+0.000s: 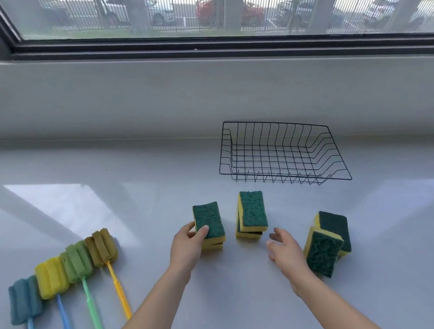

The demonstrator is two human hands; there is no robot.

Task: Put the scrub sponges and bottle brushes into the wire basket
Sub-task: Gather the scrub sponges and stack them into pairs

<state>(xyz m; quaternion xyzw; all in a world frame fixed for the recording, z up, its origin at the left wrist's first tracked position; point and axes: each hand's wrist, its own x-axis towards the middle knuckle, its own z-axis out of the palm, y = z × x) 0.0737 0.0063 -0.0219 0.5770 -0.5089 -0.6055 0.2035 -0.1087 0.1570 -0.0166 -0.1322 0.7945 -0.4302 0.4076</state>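
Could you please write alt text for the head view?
A person's left hand grips the leftmost of three green-and-yellow scrub sponge piles on a pale counter; the right hand hovers open beside the others. An empty wire basket stands behind, four bottle brushes lie at left.

- Setting: an indoor room at street level. Whether it is a home or an office cannot be told.
- A wide window point(198, 7) in a dark frame point(201, 43) spans the far wall.
- Outside: a metal bar fence point(353, 0) and parked cars point(227, 7), 1 of them red.
- Below the frame: a plain grey ledge point(153, 91), then a glossy pale worktop point(148, 190) reflecting daylight.
- On the worktop: household dishwashing goods, namely 4 sponge-headed bottle brushes point(75, 261), scrub sponges point(252, 211) in 3 groups and 1 black wire basket point(282, 154).
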